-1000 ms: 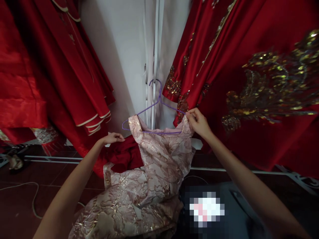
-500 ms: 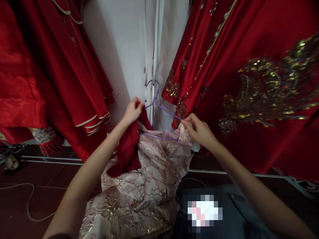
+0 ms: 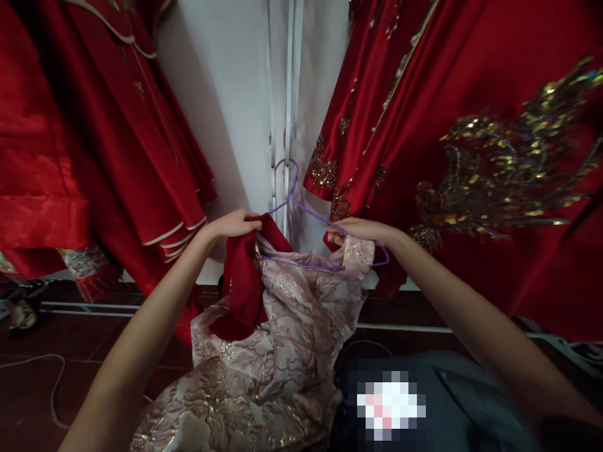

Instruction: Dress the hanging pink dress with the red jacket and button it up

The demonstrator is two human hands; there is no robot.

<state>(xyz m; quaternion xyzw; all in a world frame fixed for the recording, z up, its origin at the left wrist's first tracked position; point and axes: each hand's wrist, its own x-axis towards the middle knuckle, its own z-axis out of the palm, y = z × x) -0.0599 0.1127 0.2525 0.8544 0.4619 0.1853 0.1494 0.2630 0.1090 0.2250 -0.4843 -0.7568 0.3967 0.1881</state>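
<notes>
Dress (image 3: 301, 320), pink and gold: 6 o'clock, on the hanger. Red cloth (image 3: 242, 289): drops at 6 o'clock from the left hand (image 3: 238, 223) — long axis 12 to 6, left nearer, fingers pinching it. Right hand (image 3: 360, 230): hanger's 4 o'clock, curled; hold, cannot tell. Hanger (image 3: 292, 196): purple — hook at white pole (image 3: 291, 94).

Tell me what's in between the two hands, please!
In the head view, the purple hanger shows between the left hand and the right hand, with some red cloth near the left; a white post shows behind.
</notes>
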